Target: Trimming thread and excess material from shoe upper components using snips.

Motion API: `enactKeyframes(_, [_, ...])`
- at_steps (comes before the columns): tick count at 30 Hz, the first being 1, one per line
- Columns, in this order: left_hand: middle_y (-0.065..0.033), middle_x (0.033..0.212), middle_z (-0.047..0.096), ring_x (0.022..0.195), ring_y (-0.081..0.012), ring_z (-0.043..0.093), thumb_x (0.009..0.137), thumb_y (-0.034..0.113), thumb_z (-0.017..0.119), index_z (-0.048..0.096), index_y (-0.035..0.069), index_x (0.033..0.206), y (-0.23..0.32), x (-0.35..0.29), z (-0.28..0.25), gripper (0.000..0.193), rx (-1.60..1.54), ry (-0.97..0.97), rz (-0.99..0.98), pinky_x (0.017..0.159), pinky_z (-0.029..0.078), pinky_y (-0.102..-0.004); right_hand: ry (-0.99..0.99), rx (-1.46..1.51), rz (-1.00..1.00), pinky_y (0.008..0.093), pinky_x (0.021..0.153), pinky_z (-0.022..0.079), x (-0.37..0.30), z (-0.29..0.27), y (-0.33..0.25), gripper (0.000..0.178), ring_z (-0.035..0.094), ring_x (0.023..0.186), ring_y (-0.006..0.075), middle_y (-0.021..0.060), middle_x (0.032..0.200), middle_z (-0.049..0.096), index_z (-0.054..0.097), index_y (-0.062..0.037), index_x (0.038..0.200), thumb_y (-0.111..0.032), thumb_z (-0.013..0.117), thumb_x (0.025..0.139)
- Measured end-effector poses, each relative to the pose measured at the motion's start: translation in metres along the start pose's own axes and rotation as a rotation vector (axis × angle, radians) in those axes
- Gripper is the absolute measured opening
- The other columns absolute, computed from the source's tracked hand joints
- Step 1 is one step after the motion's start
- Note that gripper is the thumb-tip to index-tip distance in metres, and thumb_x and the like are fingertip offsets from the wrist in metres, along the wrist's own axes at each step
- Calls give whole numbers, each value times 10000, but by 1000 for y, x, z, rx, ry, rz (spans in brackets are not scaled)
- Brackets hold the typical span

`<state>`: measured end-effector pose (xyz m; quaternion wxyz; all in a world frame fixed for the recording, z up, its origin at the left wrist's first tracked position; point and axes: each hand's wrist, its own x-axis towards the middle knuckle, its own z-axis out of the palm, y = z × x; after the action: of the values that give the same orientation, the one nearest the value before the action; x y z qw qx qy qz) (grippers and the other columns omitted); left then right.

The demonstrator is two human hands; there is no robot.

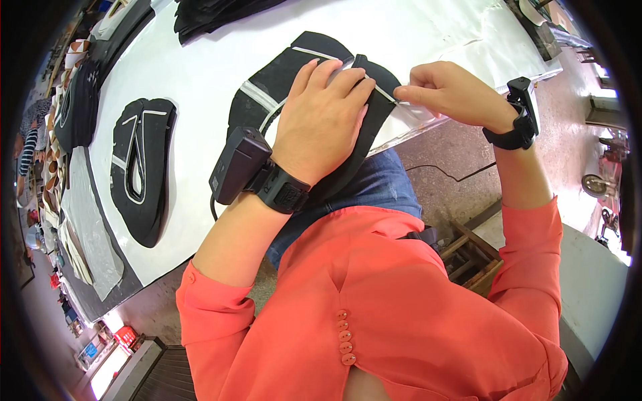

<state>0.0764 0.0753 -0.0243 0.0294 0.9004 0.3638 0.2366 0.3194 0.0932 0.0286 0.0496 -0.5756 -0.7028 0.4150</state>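
Note:
A black fabric piece with thin white strips, shaped like a shoe upper [264, 78], lies at the near edge of the white tabletop. My left hand [326, 113] rests flat on it, palm down with the fingers slightly spread. At the piece's right edge, my right hand [428, 90] pinches thumb and forefinger together beside the end of a white strip. Whatever is between those fingertips is too small to make out. To the left lies a similar black piece [122, 184] with white lines around a long narrow opening.
A pile of black pieces [214, 17] sits at the table's far side, and another black stack [79, 103] at its left. Clear plastic sheeting [93, 230] lies along the left edge. A wooden crate-like frame [471, 257] stands below on the right, and a black cable [455, 177] crosses the floor.

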Motion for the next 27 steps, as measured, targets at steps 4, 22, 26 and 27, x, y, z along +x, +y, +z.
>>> enactKeyframes(4, [-28, 1289, 634, 1262, -294, 534, 899, 130, 705, 659, 109, 1259, 0, 1, -1, 364, 3, -11, 6, 1121, 395, -468, 13, -50, -44, 272, 516, 394, 2, 3, 6, 393, 494, 565, 83, 1, 613, 532, 628, -13, 770, -352, 708, 951])
enactKeyframes(22, [-71, 1473, 539, 1417, -353, 436, 921, 203, 715, 576, 245, 1414, 12, -16, -25, 514, -40, -138, -98, 1179, 243, -618, 117, 309, -219, 254, 531, 369, -12, 7, -19, 336, 469, 597, 46, -17, 645, 544, 658, -17, 834, -321, 727, 957])
enactKeyframes(26, [-128, 1378, 616, 1332, -311, 542, 962, 109, 650, 568, 96, 1385, -22, -46, -69, 430, -384, -21, -368, 1140, 385, -473, 82, 84, -449, 296, 566, 440, -10, 34, -35, 249, 569, 598, 143, 57, 656, 598, 643, -30, 866, -185, 827, 801])
enactKeyframes(27, [-127, 1361, 625, 1308, -284, 566, 977, 105, 645, 565, 70, 1377, -28, -57, -79, 410, -496, -15, -503, 1109, 418, -417, 48, 53, -461, 315, 567, 447, -10, 42, -38, 248, 591, 600, 193, 83, 671, 613, 642, -31, 861, -184, 825, 795])
